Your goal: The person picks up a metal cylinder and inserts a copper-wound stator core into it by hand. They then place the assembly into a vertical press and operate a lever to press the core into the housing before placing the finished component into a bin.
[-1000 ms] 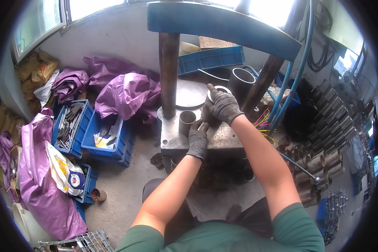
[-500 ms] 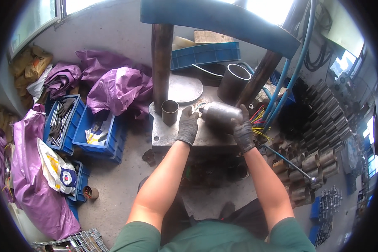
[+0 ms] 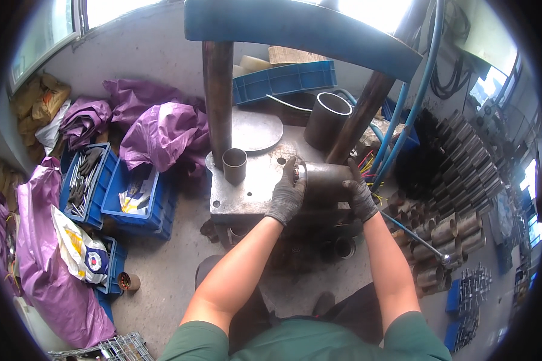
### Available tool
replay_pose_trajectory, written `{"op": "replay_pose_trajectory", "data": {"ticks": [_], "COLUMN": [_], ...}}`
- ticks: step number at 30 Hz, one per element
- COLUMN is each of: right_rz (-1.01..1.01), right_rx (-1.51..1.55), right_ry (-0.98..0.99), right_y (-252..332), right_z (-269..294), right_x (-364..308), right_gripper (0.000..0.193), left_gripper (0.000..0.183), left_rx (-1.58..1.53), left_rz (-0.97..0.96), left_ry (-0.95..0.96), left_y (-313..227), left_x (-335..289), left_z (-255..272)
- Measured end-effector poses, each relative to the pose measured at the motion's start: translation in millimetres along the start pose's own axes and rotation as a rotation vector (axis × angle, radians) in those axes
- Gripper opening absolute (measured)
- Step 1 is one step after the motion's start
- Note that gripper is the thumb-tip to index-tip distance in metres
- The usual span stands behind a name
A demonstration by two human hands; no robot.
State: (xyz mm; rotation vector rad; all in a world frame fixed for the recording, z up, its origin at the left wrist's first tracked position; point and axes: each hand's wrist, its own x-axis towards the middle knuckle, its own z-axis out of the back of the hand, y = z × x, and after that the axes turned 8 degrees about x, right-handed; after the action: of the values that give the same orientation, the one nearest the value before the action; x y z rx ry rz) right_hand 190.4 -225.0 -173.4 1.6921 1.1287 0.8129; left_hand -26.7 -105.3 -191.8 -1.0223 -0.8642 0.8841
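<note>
A grey metal cylinder (image 3: 326, 182) lies on its side between my hands, over the front right of the metal press table (image 3: 253, 203). My left hand (image 3: 287, 192), in a dark grey glove, is closed against its left end, where a narrower shiny end piece shows. At the other end my right hand (image 3: 360, 195), gloved too, grips the cylinder with the thumb towards me. Left of them a short open metal sleeve (image 3: 235, 168) stands upright on the table. A wider tube (image 3: 327, 123) stands behind, beside the right column.
The press has a blue crossbar (image 3: 301, 37) and two columns. A round plate (image 3: 256, 129) lies at the back of the table. Blue crates (image 3: 132, 207) and purple sacks (image 3: 162, 135) stand left; stacked metal tubes (image 3: 457, 162) and a lever rod (image 3: 412, 234) are right.
The cylinder has turned more level and come slightly nearer to me. My left hand has moved right and nearer, onto its left end. The whole view has shifted a little.
</note>
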Motion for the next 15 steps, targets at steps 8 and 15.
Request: {"op": "replay_pose_trajectory", "data": {"ticks": [8, 15], "right_rz": [-0.037, -0.394], "right_rx": [-0.275, -0.256], "right_ry": [-0.196, -0.134], "right_y": [14.1, 38.6], "right_z": [14.5, -9.8], "right_x": [0.3, -0.4], "right_gripper": [0.09, 0.058], "left_gripper": [0.061, 0.06], "left_rx": [-0.456, -0.316], "left_rz": [0.085, 0.156], "left_ry": [-0.018, -0.299], "left_y": [26.8, 3.3], "left_x": [-12.0, -36.8], "left_z": [-17.2, 57.4]}}
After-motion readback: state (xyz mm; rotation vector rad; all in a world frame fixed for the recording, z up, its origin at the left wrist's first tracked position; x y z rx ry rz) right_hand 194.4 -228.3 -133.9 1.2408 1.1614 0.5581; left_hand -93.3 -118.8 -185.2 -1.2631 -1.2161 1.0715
